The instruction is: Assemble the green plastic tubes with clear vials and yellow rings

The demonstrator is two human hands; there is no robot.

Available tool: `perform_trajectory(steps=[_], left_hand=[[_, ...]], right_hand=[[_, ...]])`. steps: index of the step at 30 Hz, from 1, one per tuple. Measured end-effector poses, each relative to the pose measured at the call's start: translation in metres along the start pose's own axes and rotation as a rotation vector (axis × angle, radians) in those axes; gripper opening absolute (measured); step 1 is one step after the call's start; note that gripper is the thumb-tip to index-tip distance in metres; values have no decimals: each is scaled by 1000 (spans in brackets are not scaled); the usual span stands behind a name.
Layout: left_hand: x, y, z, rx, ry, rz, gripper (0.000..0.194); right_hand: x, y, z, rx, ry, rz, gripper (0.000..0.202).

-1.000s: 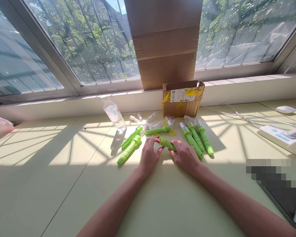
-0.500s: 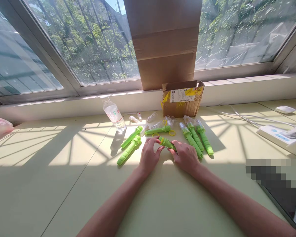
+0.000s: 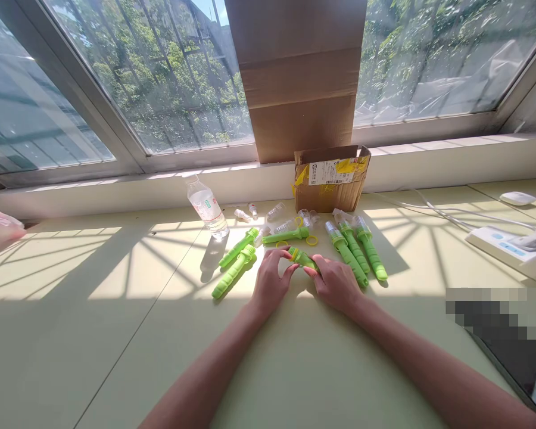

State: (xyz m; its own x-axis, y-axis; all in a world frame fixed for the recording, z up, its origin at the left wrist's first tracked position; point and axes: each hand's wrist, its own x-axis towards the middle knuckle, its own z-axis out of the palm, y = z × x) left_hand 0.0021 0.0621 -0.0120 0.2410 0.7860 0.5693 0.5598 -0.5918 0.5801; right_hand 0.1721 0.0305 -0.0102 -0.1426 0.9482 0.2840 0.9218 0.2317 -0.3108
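Note:
Between my two hands is a green plastic handle (image 3: 304, 260), tilted, with a yellow ring (image 3: 293, 254) around its left end. My left hand (image 3: 270, 277) pinches at that ringed end with thumb and index finger. Closed around the other end is my right hand (image 3: 337, 280), which hides part of the handle. Just beyond lies another green handle (image 3: 286, 236) on its side, near a loose yellow ring (image 3: 311, 241). Two more handles (image 3: 234, 272) lie to the left. On the right are three green handles (image 3: 352, 260) with clear caps.
Several clear plastic caps (image 3: 276, 211) and two small white pieces (image 3: 242, 215) lie at the back. A tilted-looking water bottle (image 3: 208, 211) stands left, an open cardboard box (image 3: 328, 190) behind. Right are a power strip (image 3: 495, 244) with cables and a white mouse-like object (image 3: 517, 198).
The handle between my hands has turned slightly, and its yellow ring shows a little differently. Both hands stay in nearly the same place.

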Motion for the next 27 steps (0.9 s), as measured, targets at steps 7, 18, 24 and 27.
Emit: perform_trajectory(steps=[7, 18, 24, 27], left_hand=[[0, 2, -1, 25, -4, -12, 9], [0, -1, 1, 36, 17, 34, 24], [-1, 0, 1, 63, 24, 32, 16], [-1, 0, 2, 68, 27, 32, 14]], right_hand=[[1, 7, 5, 87, 24, -38, 23], [-1, 9, 13, 201, 145, -62, 11], [-1, 6, 10, 189, 129, -60, 15], [0, 6, 9, 183, 118, -50, 16]])
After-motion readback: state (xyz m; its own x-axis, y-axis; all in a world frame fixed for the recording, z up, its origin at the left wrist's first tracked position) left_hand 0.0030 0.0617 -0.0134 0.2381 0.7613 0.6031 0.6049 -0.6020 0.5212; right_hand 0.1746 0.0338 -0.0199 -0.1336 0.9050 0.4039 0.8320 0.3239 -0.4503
